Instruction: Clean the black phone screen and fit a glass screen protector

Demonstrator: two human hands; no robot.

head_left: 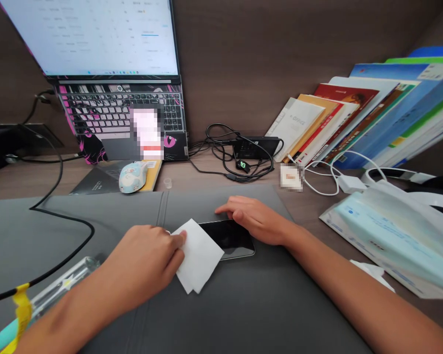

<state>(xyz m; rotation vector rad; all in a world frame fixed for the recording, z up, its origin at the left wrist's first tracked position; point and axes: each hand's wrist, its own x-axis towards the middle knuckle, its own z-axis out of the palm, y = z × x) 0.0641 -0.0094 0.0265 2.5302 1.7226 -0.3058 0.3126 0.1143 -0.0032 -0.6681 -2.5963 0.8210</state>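
Observation:
A black smartphone (236, 239) lies screen up on the grey desk mat (266, 305). Pinched at its left edge by my left hand (151, 253), a folded white tissue (200, 255) covers the left part of the phone. My right hand (257, 220) rests at the phone's upper right edge, the index finger stretched out to the left and the thumb apart from it. Nothing shows in its grasp. Under the tissue, the phone's left end is hidden.
Behind the mat stand an open laptop (177, 128), a patterned mouse (133, 177) and a charger (256, 146) with tangled cables. Leaning books (299, 120) and a tissue pack (387, 241) are on the right. A clear bottle (66, 285) lies beside my left forearm.

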